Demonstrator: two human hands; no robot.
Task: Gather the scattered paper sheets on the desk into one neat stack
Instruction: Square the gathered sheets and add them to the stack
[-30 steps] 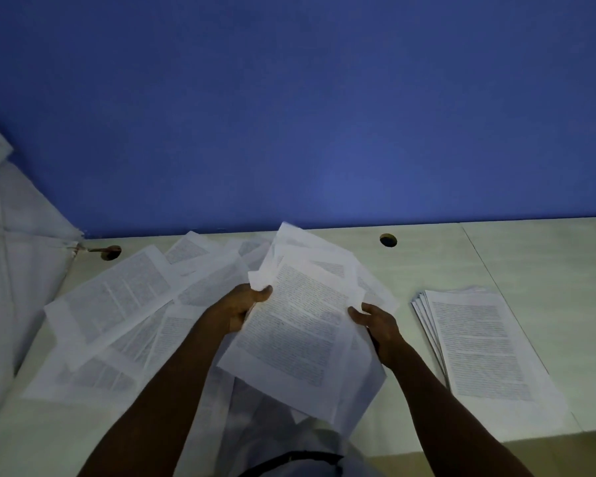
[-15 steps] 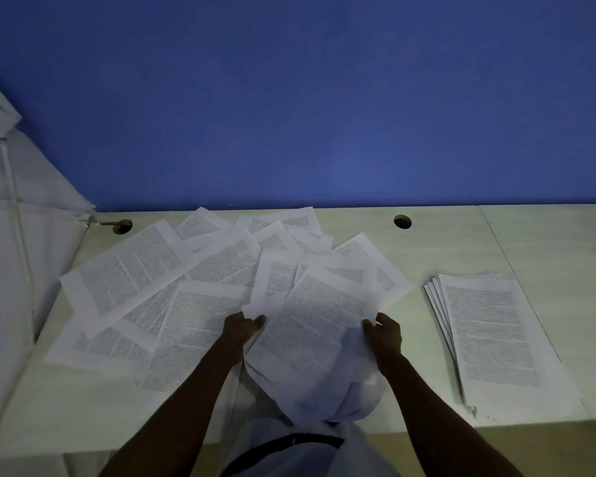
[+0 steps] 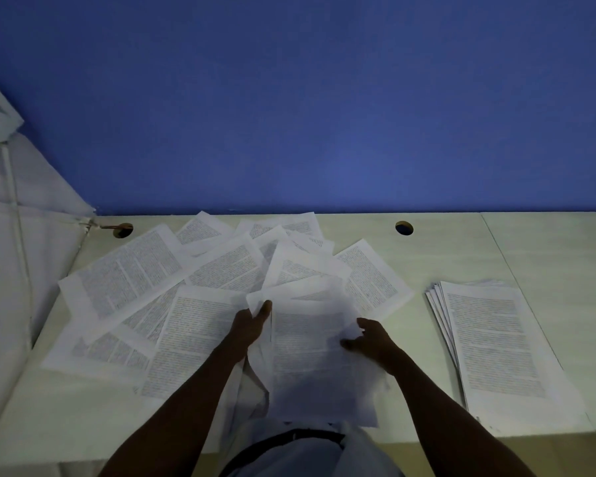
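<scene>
Two hands hold a loose bundle of sheets (image 3: 310,356) at the near edge of the desk (image 3: 461,256), between the scattered sheets (image 3: 159,287) fanned out to the left and the stack (image 3: 496,339) lying well apart on the right. To do this step well, I would square the bundle first, tapping its edges level, since its sheets sit skewed and one corner curls; otherwise it would land crooked on the stack. The left hand (image 3: 250,327) reaches forward, thumb and fingers pinching the bundle's upper left corner. The right hand (image 3: 370,339) sits at the bundle's right edge with fingers curled around the crumpled margin, thumb pointing inward. Both forearms come in from below, angled toward each other. Many sheets are not yet gathered.
</scene>
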